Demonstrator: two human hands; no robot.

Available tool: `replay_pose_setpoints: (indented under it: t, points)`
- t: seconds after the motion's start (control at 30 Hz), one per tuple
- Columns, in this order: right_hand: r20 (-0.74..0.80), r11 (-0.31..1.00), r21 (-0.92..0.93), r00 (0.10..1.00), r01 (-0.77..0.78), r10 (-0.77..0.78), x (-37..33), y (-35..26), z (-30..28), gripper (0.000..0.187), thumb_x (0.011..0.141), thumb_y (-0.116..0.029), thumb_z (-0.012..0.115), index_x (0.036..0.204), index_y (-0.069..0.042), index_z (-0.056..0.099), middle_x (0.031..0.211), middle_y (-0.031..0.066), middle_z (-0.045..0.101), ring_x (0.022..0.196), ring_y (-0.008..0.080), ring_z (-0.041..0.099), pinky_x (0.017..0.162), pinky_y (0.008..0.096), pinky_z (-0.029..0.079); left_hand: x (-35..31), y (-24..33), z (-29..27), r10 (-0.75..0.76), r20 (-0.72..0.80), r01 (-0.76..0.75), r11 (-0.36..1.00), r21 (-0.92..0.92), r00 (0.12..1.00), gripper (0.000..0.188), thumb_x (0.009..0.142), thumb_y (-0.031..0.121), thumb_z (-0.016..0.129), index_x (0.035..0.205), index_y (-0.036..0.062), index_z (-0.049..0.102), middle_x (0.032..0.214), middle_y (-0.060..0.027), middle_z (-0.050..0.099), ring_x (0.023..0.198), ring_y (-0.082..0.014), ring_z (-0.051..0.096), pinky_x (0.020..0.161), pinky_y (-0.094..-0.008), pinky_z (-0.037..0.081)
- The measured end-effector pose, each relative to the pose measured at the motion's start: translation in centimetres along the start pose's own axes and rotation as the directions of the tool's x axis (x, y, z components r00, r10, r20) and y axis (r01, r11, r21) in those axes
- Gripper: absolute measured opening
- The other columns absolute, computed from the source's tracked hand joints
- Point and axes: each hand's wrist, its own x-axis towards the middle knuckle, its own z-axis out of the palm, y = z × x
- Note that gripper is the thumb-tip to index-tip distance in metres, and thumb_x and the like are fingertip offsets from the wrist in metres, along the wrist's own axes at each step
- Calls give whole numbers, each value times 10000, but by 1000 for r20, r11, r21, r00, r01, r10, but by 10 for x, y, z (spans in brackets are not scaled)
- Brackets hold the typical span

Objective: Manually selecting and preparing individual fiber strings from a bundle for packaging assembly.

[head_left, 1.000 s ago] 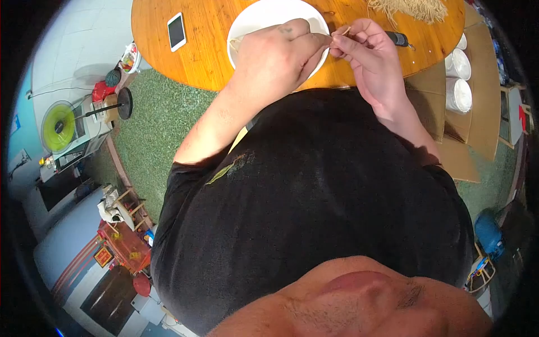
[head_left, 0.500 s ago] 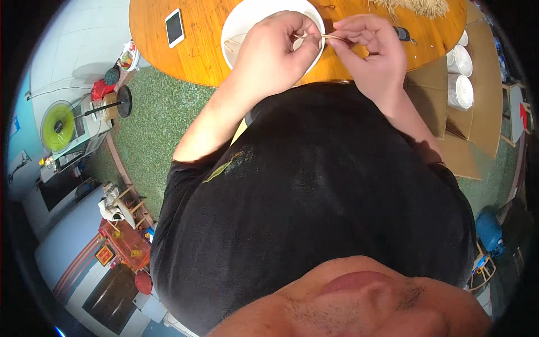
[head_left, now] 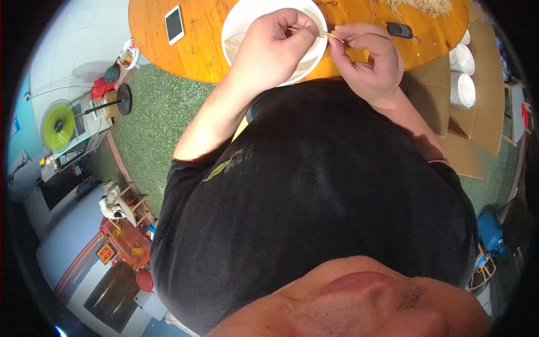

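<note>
A thin tan straw-like strand [head_left: 330, 35] stretches between my two hands above the right rim of a round white bowl [head_left: 232, 25]. My left hand [head_left: 275, 42] reaches over the bowl and pinches the strand between thumb and forefinger. Just right of the bowl, my right hand [head_left: 370, 59] has its thumb and fingers closed around the other end, where the strand looks looped or doubled. Another pale strand [head_left: 230, 45] lies inside the bowl at its left side. My left hand and forearm hide much of the bowl's inside.
The wooden table [head_left: 196, 56] has a white phone [head_left: 174, 25] at left. To the right lie a small black device [head_left: 399, 30] and a bundle of tan strands [head_left: 429, 5]. Beyond the table's right edge, stacked white containers [head_left: 462, 90] stand by cardboard [head_left: 485, 112]. A fan [head_left: 58, 126] stands far left.
My right hand has shifted slightly down and left, uncovering more of the black device. The strand between the hands now looks thicker and bent near the right fingers. My left hand has barely moved.
</note>
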Motion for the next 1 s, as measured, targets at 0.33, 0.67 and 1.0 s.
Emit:
replay_pose_setpoints:
  t: [0.33, 0.67, 1.0]
  points:
    - [17, 992, 33, 993, -121, 120, -6, -1, 1, 286, 795, 12, 816, 958, -58, 592, 925, 39, 759, 702, 175, 699, 608, 260, 546, -5, 12, -2, 42, 20, -45, 985, 166, 999, 203, 965, 180, 690, 988, -21, 713, 815, -37, 704, 741, -78, 627, 680, -259, 516]
    - [211, 680, 451, 809, -578, 548, 2, -16, -11, 286, 908, 145, 677, 1079, -2, 500, 1063, 143, 712, 991, 175, 705, 913, 290, 566, -9, 60, 2, 263, 114, -284, 824, 490, 958, 159, 846, 99, 794, 954, 30, 700, 762, -114, 590, 689, -283, 628, 599, -375, 480]
    - [282, 707, 360, 793, -609, 540, 16, -23, -22, 240, 929, 115, 682, 1103, 25, 543, 1092, 165, 720, 1034, 204, 715, 950, 298, 575, -8, 52, 6, 529, 136, -509, 665, 547, 838, 87, 841, 82, 779, 864, 32, 711, 764, -130, 612, 664, -315, 634, 566, -389, 473]
